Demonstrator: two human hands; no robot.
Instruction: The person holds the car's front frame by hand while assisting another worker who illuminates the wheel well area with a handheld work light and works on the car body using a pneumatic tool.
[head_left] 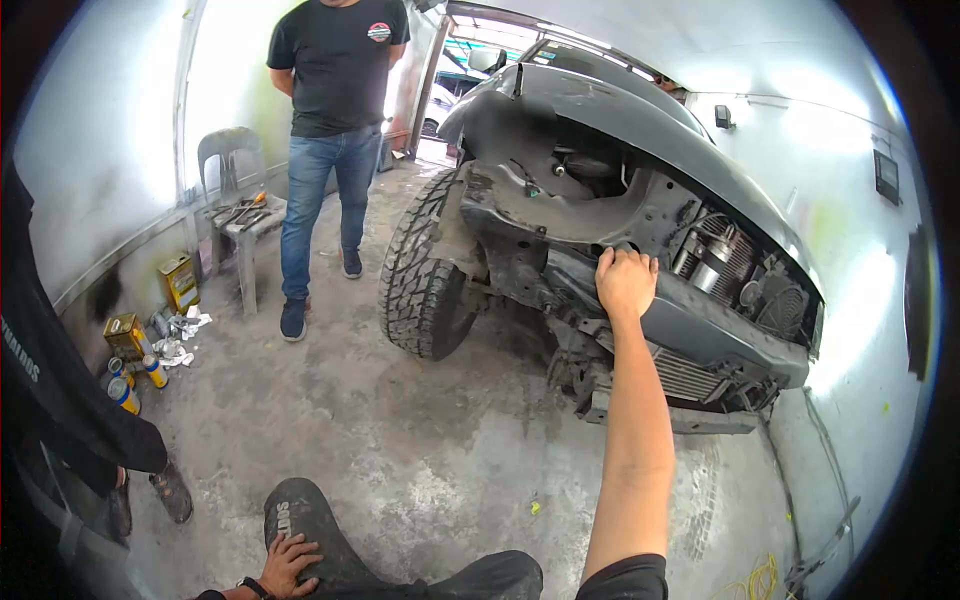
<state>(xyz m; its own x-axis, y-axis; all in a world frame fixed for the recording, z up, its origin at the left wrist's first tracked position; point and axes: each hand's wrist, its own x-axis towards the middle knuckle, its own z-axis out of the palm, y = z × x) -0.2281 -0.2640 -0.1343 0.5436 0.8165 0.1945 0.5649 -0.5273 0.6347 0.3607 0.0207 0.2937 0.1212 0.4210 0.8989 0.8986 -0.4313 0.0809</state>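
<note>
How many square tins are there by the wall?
2: one tin beside the chair, the other tin next to the round cans. Others may be hidden.

Super bright in here — left wall [105,140] and right wall [855,310] both glaring, more light at the doorway [462,62] by the floor's [370,430] far edge. Deep shadow under the car [580,215]. Fisheye bends everything, corners black — smudgy blur above the tire [420,280].

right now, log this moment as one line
right hand: on beam | left hand: on left leg | tools: on chair
</note>
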